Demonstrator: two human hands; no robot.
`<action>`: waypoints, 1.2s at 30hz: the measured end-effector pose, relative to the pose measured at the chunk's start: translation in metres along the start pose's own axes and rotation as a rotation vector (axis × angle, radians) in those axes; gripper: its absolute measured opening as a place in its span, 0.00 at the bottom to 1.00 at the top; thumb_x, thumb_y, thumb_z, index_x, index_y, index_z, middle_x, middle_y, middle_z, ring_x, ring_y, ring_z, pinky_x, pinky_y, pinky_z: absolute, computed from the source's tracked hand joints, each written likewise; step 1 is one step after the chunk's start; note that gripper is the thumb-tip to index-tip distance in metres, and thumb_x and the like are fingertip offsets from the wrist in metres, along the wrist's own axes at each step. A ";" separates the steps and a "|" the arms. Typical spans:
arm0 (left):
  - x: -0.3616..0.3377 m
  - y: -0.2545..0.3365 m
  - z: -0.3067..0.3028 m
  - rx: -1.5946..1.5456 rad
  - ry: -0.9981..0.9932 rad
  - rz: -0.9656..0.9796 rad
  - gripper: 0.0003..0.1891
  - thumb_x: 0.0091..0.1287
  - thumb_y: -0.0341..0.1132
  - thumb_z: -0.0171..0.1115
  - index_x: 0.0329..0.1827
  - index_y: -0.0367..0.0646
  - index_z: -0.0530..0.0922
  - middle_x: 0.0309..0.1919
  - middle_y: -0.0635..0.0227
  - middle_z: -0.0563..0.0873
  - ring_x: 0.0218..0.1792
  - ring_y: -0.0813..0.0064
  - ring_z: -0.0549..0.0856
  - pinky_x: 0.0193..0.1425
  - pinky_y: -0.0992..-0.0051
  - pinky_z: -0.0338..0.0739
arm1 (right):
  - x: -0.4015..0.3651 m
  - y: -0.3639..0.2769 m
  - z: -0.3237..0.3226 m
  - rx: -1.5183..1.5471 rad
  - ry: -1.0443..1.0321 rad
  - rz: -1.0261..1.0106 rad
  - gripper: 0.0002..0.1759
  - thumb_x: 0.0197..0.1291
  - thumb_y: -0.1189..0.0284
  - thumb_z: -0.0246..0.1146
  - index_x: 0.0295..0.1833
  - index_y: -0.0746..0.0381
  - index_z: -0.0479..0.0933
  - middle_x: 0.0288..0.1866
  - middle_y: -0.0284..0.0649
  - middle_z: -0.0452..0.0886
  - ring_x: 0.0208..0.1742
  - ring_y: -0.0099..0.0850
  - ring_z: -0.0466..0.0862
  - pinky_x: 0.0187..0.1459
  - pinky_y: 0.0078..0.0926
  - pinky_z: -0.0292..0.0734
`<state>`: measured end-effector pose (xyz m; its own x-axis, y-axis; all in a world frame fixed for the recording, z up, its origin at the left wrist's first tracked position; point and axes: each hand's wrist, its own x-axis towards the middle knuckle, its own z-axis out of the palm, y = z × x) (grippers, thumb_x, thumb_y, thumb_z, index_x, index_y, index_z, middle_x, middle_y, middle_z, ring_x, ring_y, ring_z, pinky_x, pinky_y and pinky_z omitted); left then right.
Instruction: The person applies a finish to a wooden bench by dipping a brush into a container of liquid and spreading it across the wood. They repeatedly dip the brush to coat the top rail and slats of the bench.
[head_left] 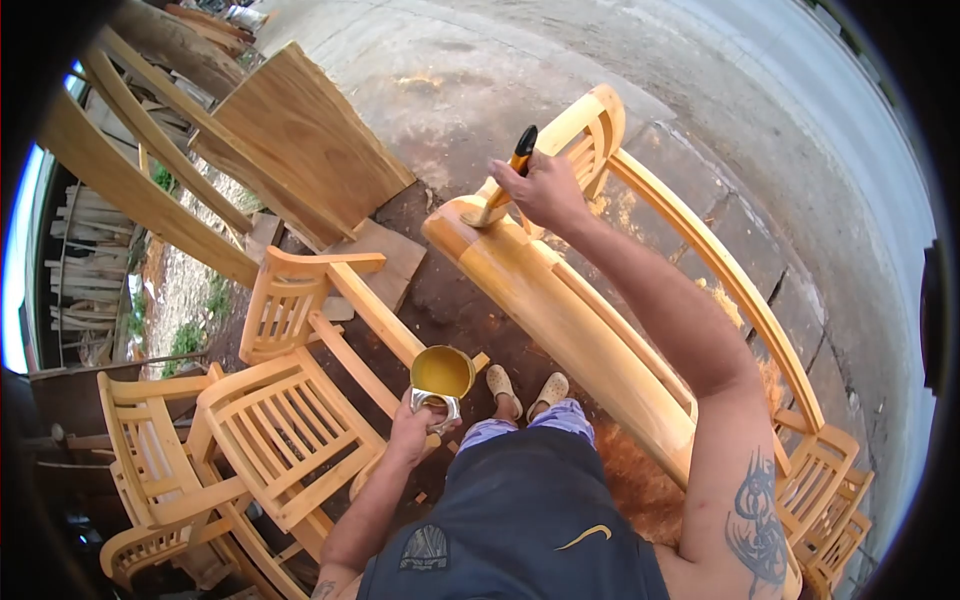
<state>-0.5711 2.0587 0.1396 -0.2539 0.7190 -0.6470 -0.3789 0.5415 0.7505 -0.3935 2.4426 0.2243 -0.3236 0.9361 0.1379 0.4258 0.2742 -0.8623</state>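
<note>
right hand (546, 190) pinches the brush (507, 183) at one o'clock; left hand (412, 428), toward seven, clasps the cup's (443, 372) handle.

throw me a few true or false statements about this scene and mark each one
1. The right hand holds a brush. True.
2. The brush is dipped in the yellowish liquid. False: its bristles are at the far end of the long rounded wooden piece.
3. The left hand holds a container of yellowish liquid. True.
4. The person is barefoot. False: pale clogs are on both feet.
5. The slatted wooden seat is on the person's right. False: it is on the person's left.
</note>
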 end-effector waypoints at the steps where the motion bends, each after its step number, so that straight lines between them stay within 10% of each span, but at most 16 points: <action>1: 0.001 -0.002 -0.001 -0.003 -0.007 0.000 0.29 0.65 0.20 0.45 0.73 0.37 0.64 0.51 0.48 0.87 0.42 0.51 0.93 0.45 0.61 0.91 | -0.002 -0.001 -0.014 -0.004 -0.022 0.056 0.27 0.67 0.50 0.69 0.39 0.68 0.85 0.28 0.50 0.88 0.28 0.44 0.90 0.37 0.41 0.84; 6: -0.001 0.001 0.006 0.039 0.011 -0.025 0.29 0.64 0.20 0.46 0.72 0.36 0.65 0.50 0.48 0.87 0.42 0.51 0.93 0.46 0.61 0.91 | 0.018 -0.012 -0.007 0.240 0.082 0.134 0.28 0.68 0.49 0.72 0.39 0.68 0.86 0.27 0.47 0.88 0.28 0.34 0.88 0.37 0.37 0.84; 21: -0.012 0.002 0.004 0.000 0.029 -0.054 0.26 0.65 0.22 0.50 0.70 0.35 0.68 0.50 0.46 0.88 0.42 0.52 0.93 0.49 0.59 0.91 | 0.038 -0.001 -0.013 0.207 0.077 0.266 0.29 0.65 0.47 0.67 0.42 0.67 0.87 0.39 0.54 0.90 0.46 0.48 0.91 0.53 0.41 0.84; 36: -0.009 0.001 0.005 0.007 0.047 -0.032 0.24 0.68 0.25 0.51 0.69 0.36 0.69 0.50 0.47 0.89 0.43 0.54 0.93 0.49 0.61 0.91 | 0.049 0.002 -0.004 0.110 -0.010 0.202 0.28 0.66 0.48 0.64 0.42 0.68 0.87 0.34 0.53 0.90 0.42 0.49 0.91 0.51 0.42 0.85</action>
<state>-0.5651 2.0546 0.1471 -0.2835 0.6803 -0.6759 -0.3813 0.5667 0.7304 -0.4056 2.4898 0.2312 -0.2494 0.9672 -0.0473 0.3880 0.0551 -0.9200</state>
